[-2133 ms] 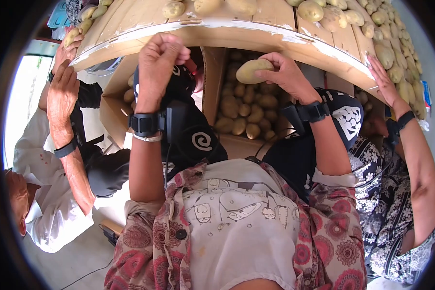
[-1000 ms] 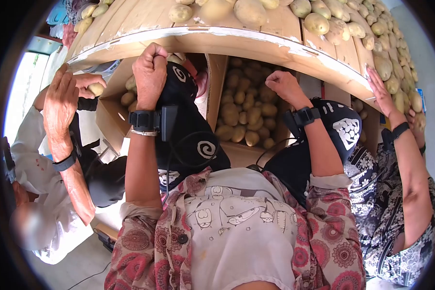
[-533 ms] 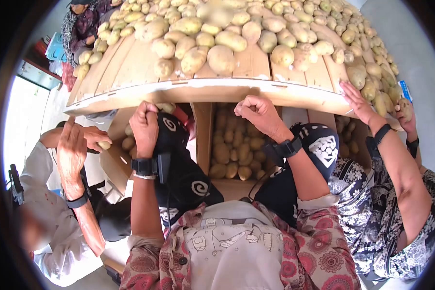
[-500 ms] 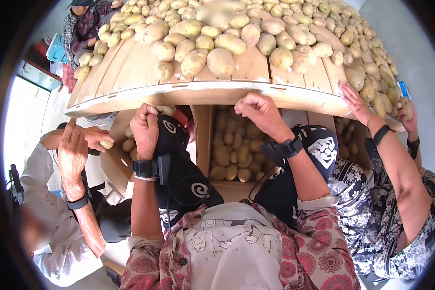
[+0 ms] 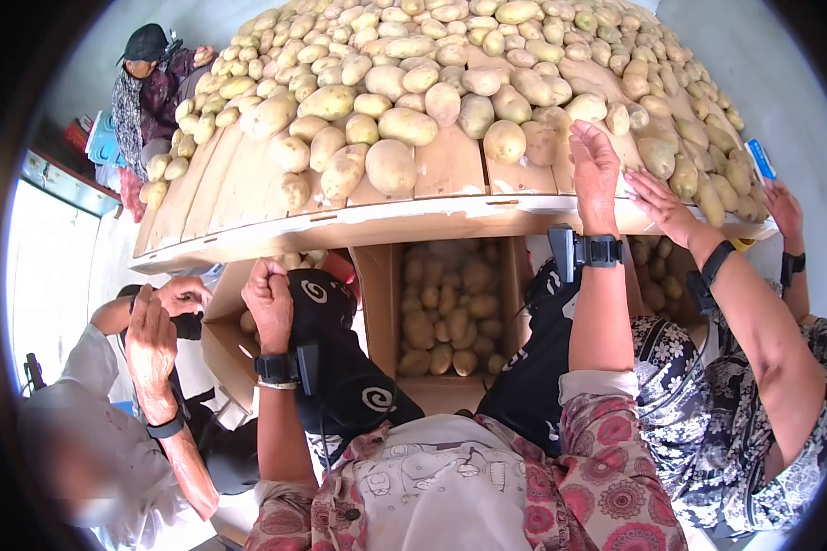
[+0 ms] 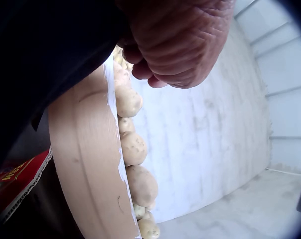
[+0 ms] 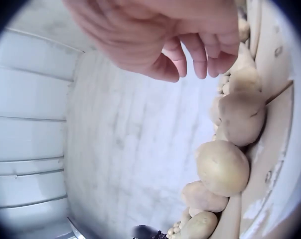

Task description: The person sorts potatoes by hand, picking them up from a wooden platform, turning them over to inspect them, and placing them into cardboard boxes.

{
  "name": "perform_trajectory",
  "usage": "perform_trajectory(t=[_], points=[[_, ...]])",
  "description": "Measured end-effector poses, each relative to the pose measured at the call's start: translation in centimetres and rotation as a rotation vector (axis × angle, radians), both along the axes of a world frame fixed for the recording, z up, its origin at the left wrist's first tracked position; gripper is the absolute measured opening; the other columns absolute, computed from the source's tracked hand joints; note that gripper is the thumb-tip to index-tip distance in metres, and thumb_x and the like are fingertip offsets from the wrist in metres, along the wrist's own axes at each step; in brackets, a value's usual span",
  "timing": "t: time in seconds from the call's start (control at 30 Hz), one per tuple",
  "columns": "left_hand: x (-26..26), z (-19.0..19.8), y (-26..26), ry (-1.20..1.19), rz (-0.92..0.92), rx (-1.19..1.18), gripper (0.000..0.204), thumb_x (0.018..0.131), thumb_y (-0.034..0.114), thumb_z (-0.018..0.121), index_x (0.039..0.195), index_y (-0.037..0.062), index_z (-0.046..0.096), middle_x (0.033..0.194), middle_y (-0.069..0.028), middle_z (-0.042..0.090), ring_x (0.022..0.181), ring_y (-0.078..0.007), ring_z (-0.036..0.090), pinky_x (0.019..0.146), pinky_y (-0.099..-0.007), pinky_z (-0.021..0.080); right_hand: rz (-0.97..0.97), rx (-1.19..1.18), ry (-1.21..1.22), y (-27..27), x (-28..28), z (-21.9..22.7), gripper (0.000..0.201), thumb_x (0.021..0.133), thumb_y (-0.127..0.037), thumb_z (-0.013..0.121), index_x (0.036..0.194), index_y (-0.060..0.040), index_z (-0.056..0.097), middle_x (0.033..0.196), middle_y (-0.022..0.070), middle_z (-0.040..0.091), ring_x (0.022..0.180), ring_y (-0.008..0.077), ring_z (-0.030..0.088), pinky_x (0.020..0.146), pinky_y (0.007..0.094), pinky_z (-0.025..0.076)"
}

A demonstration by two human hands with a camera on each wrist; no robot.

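My right hand (image 5: 596, 174) reaches over the front edge of the slatted board, its fingers just at the nearest potatoes (image 5: 548, 138). In the right wrist view, the same hand (image 7: 175, 37) has its thumb and fingers spread and loosely bent, with nothing between them. A large potato (image 7: 223, 168) lies below it near the edge. My left hand (image 5: 268, 298) stays below the board edge, over my dark-clad knee, fingers curled in and holding nothing. The left wrist view has this hand (image 6: 178, 42) with its fingertips tucked under, beside the board's front.
A cardboard box of potatoes (image 5: 446, 312) stands under the board between my knees. Another box (image 5: 225, 335) is at left. People work close on both sides; a neighbour's hand (image 5: 666, 207) rests on the board edge beside mine.
Earlier my right hand held a potato, then was without it over the box; now it has moved up and right onto the board. My left hand has curled. The head view has tilted up.
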State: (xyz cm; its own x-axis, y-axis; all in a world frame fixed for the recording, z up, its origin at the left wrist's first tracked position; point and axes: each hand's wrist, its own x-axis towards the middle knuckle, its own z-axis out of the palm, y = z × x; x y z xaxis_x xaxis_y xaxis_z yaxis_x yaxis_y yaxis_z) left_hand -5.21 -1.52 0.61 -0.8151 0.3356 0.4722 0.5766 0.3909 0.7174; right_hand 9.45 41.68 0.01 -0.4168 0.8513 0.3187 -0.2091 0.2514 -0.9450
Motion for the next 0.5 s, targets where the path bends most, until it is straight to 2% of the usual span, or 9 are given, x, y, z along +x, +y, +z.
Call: perform_trajectory(t=[0.07, 0.13, 0.2, 0.27, 0.33, 0.37, 0.4, 0.47, 0.5], points=[[0.0, 0.0, 0.3, 0.049, -0.015, -0.001, 0.015, 0.078, -0.007, 0.04, 0.071, 0.0022, 0.05, 0.059, -0.0024, 0.047, 0.052, -0.0087, 0.042, 0.049, -0.0242, 0.036, 0.066, 0.07, -0.064, 0.5, -0.6, -0.6, 0.023, 0.089, -0.007, 0.054, 0.11, 0.0028, 0.058, 0.103, 0.0091, 0.064, 0.098, 0.0154, 0.058, 0.088, 0.0277, 0.044], [0.5, 0.2, 0.4, -0.007, 0.016, 0.003, 0.016, 0.078, -0.007, 0.04, 0.07, 0.0028, 0.049, 0.059, -0.0025, 0.047, 0.052, -0.0085, 0.042, 0.049, -0.024, 0.036, 0.025, 0.125, -0.081, -0.6, -0.8, 0.6, 0.023, 0.089, -0.009, 0.054, 0.108, 0.0018, 0.06, 0.102, 0.0114, 0.065, 0.097, 0.0165, 0.06, 0.087, 0.0275, 0.044], [0.2, -0.2, 0.3, -0.009, 0.013, 0.015, 0.016, 0.078, -0.007, 0.04, 0.069, 0.0032, 0.048, 0.059, -0.0026, 0.048, 0.052, -0.0085, 0.042, 0.049, -0.0239, 0.036, 0.026, 0.139, -0.23, -1.4, -1.2, 1.8, 0.022, 0.087, -0.011, 0.054, 0.105, 0.0006, 0.062, 0.102, 0.0146, 0.065, 0.097, 0.0204, 0.062, 0.087, 0.0287, 0.045], [0.5, -0.1, 0.3, -0.038, 0.026, 0.032, 0.016, 0.077, -0.008, 0.04, 0.069, 0.0033, 0.048, 0.058, -0.0026, 0.047, 0.052, -0.0085, 0.042, 0.049, -0.024, 0.036, 0.014, 0.188, -0.22, -1.4, -2.1, 1.1, 0.023, 0.085, -0.014, 0.055, 0.102, -0.0004, 0.063, 0.102, 0.017, 0.064, 0.098, 0.0268, 0.061, 0.089, 0.0327, 0.045], [0.4, -0.4, 0.0, -0.027, 0.034, 0.012, 0.016, 0.077, -0.008, 0.04, 0.069, 0.0034, 0.048, 0.058, -0.0026, 0.047, 0.052, -0.0086, 0.042, 0.049, -0.0241, 0.036, -0.09, 0.507, -0.269, -1.6, -2.8, 0.9, 0.024, 0.084, -0.017, 0.056, 0.102, -0.0015, 0.063, 0.105, 0.0188, 0.063, 0.104, 0.0322, 0.057, 0.091, 0.0381, 0.044], [0.1, -0.6, 0.0, -0.012, 0.042, -0.003, 0.016, 0.077, -0.008, 0.04, 0.069, 0.0035, 0.048, 0.058, -0.0027, 0.047, 0.052, -0.0087, 0.042, 0.049, -0.0241, 0.036, -0.13, 0.566, -0.357, -1.8, -2.9, 0.8, 0.027, 0.083, -0.02, 0.058, 0.104, -0.0035, 0.062, 0.112, 0.021, 0.059, 0.109, 0.0369, 0.052, 0.092, 0.043, 0.043], [-0.1, -0.7, 0.0, -0.009, 0.036, -0.003, 0.016, 0.077, -0.008, 0.04, 0.069, 0.0035, 0.048, 0.058, -0.0027, 0.047, 0.052, -0.0087, 0.042, 0.049, -0.0241, 0.036, -0.137, 0.564, -0.355, -2.0, -2.7, 1.2, 0.027, 0.083, -0.02, 0.058, 0.104, -0.0035, 0.062, 0.112, 0.021, 0.059, 0.109, 0.0369, 0.052, 0.092, 0.043, 0.043], [-0.1, -1.0, -0.2, -0.02, 0.043, 0.021, 0.016, 0.076, -0.008, 0.04, 0.069, 0.0035, 0.048, 0.058, -0.003, 0.047, 0.052, -0.0091, 0.043, 0.049, -0.0243, 0.036, 0.002, 0.332, -0.627, -2.6, -2.3, 1.8, 0.035, 0.082, -0.025, 0.06, 0.111, -0.0069, 0.06, 0.124, 0.0245, 0.05, 0.113, 0.0415, 0.049, 0.093, 0.0463, 0.042], [0.0, -0.8, -0.1, -0.022, 0.043, 0.02, 0.016, 0.076, -0.008, 0.04, 0.069, 0.0035, 0.048, 0.058, -0.003, 0.047, 0.052, -0.0091, 0.043, 0.049, -0.0243, 0.036, 0.002, 0.331, -0.629, -2.8, -2.4, 1.7, 0.035, 0.082, -0.025, 0.06, 0.111, -0.0069, 0.06, 0.124, 0.0245, 0.05, 0.113, 0.0415, 0.049, 0.093, 0.0463, 0.042]])
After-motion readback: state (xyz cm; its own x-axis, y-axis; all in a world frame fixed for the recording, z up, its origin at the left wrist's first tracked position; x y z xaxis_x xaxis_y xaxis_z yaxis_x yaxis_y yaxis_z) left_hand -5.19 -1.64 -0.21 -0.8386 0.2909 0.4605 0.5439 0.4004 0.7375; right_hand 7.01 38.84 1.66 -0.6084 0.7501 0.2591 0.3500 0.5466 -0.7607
